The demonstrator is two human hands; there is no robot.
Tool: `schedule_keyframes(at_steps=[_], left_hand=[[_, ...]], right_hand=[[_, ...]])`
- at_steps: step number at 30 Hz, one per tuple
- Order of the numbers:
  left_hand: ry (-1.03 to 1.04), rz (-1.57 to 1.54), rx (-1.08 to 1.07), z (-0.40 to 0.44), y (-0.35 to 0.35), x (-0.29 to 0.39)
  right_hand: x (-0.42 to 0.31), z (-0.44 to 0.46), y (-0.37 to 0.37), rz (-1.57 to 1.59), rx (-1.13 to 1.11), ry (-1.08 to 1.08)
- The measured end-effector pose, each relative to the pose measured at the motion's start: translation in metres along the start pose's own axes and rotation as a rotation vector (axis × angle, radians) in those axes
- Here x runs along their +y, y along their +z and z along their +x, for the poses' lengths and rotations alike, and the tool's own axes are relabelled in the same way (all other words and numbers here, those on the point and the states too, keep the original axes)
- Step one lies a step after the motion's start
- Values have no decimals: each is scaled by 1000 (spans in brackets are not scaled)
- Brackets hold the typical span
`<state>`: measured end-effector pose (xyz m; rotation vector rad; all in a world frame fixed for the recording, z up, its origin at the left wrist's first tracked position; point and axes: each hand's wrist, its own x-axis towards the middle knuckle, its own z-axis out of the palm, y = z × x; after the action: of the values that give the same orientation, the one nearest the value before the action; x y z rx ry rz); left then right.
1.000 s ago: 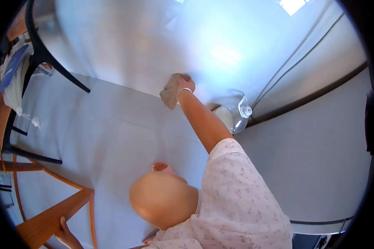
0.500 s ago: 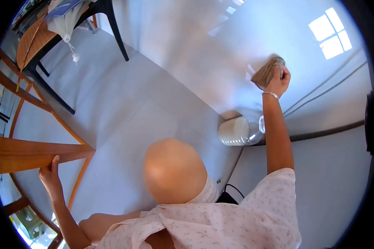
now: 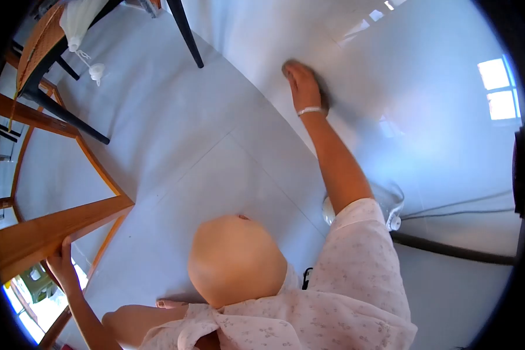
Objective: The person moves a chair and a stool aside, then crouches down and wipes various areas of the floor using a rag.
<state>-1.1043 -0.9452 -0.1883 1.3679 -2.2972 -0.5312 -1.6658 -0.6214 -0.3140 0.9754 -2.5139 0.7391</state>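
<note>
My right hand (image 3: 304,87) is pressed against the glossy white wall (image 3: 367,87), closed on a brown folded cloth (image 3: 324,96). Most of the cloth is hidden behind the hand; only a dark edge shows along the right side. At the lower left, my left hand (image 3: 63,265) grips the underside of a wooden table leg (image 3: 70,224), thumb against the wood and the other fingers partly hidden.
Beside my right sleeve lies a clear plastic jug (image 3: 392,201), partly covered by the arm. A black-legged chair (image 3: 64,114) with a woven seat carries a white folded umbrella (image 3: 79,23). Cables (image 3: 461,204) run along the wall at right. Below is grey floor (image 3: 186,140).
My right hand has swept the cloth leftward and slightly up across the wall. The view has shifted with my head. My left hand keeps its place on the wood.
</note>
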Motion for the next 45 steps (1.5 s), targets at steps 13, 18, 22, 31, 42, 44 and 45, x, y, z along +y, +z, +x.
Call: schedule_keyframes(at_steps=[13, 18, 22, 31, 42, 44, 45], left_hand=[[-269, -73, -136, -5, -34, -54], [-323, -97, -111, -11, -40, -44], [-288, -137, -136, -9, -34, -47], [-384, -113, -92, -13, -26, -83], [-145, -195, -16, -4, -2, -51], [-97, -115, -32, -1, -1, -52], [-98, -123, -31, -1, 0, -52]], right_hand=[[56, -144, 123, 148, -403, 395], [20, -66, 177, 135, -434, 444], [18, -38, 210, 115, -400, 417], [1, -35, 228, 234, -462, 17], [-59, -59, 105, 560, -236, 79], [-71, -14, 50, 409, -128, -100], [-76, 10, 27, 315, -109, -174]])
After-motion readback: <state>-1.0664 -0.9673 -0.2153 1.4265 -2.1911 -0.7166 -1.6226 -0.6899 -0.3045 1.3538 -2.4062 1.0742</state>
